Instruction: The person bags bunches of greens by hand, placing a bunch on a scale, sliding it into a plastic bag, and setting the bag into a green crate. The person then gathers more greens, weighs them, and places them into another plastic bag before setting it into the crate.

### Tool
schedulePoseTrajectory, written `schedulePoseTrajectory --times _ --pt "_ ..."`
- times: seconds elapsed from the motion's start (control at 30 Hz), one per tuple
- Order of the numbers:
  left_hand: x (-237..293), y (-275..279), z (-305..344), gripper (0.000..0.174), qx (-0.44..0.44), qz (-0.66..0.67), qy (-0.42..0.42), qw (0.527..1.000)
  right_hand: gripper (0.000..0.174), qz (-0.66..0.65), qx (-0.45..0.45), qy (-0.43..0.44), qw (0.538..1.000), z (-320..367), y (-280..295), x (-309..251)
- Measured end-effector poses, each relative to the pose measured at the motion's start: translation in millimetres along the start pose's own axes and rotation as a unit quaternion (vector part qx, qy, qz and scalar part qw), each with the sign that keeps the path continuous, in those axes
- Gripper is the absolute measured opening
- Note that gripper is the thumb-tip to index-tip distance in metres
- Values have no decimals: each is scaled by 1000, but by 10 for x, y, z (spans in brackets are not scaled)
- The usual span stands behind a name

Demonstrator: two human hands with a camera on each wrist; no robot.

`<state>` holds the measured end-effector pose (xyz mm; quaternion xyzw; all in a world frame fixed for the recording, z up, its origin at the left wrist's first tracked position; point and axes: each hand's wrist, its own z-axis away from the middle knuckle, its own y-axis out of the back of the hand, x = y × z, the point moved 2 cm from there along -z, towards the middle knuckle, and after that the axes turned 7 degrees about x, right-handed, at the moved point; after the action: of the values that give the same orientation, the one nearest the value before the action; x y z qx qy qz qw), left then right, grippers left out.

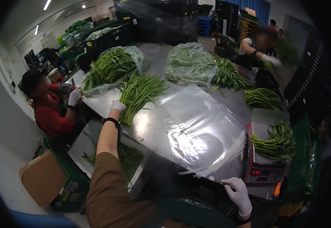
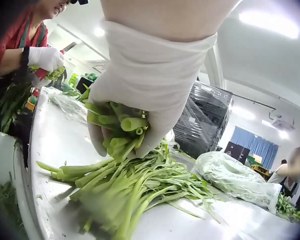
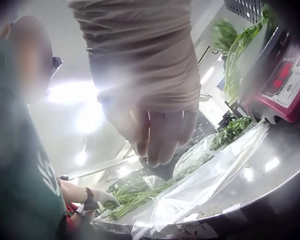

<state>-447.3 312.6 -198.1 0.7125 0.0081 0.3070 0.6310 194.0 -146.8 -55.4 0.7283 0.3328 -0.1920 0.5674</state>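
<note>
My gloved left hand (image 1: 118, 106) grips the stem ends of some leafy greens with hollow stalks, like water spinach; the cut stalks (image 2: 124, 126) poke out between thumb and fingers in the left wrist view. Beneath it, more of the same greens (image 1: 140, 95) lie in a loose pile on the metal table (image 1: 139, 131). Flat clear plastic bags (image 1: 188, 131) are spread over the table's middle. By the front edge, near these bags, my gloved right hand (image 1: 238, 195) hangs with fingers loosely bent and holds nothing.
A red scale (image 1: 266, 173) bearing greens (image 1: 274, 140) stands at the right. Bagged greens (image 1: 114, 64) and another filled bag (image 1: 191, 64) lie at the back. One person (image 1: 51, 106) works at the left, another (image 1: 260, 49) at the far right. Green crates (image 1: 70, 186) flank the table.
</note>
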Motion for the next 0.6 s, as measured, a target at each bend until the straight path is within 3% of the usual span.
schedulePoseTrajectory --times 0.13,0.23,0.33,0.37,0.47,0.5,0.6 --pt "81 162 239 63 -35 76 8 996 17 -2 1 0 1000 33 0 24" --pt "667 579 1040 64 -58 -104 -16 993 17 -3 2 3 1000 47 -5 47" --pt "511 288 805 58 -25 -128 -6 991 17 0 5 2 1000 49 36 32" --pt "531 280 760 50 -7 -147 -3 989 17 0 7 2 1000 62 41 40" --pt "515 385 614 46 20 -114 30 993 17 -5 6 -6 1000 101 51 84" --pt "486 399 529 40 61 -97 -18 993 17 -8 5 -11 1000 112 48 103" --pt "556 659 334 45 8 -67 -49 997 17 -13 12 -4 1000 125 27 129"
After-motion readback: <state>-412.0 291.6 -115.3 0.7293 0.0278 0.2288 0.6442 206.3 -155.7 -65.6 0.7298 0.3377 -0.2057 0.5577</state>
